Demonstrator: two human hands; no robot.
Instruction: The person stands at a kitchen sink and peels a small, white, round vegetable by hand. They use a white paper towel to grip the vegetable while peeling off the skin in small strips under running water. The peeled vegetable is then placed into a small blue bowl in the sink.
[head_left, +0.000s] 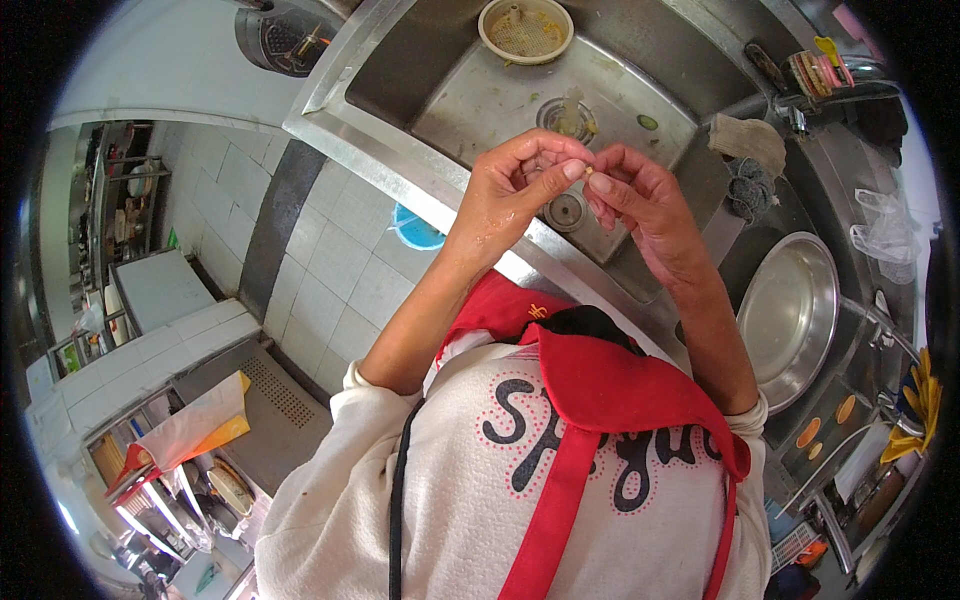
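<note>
My wet left hand (525, 176) and my right hand (634, 191) meet at their fingertips above a stainless steel sink (480, 97). Between the two thumbs and forefingers they pinch a tiny yellowish bit (589, 170), too small to name. Below, food scraps lie around a drain (562, 116), and a second round metal drain fitting (564, 212) shows between my wrists. A green oval scrap (647, 121) rests on the sink floor. A round strainer basket (526, 31) with yellow residue sits at the sink's far side.
Right of the sink are a beige cloth (748, 142), a dark scouring pad (751, 187) and a large steel basin (787, 322). A tap (799, 116) stands at the back right, with brushes (817, 73) by it. A blue bucket (418, 227) is on the tiled floor, left of the sink's front edge.
</note>
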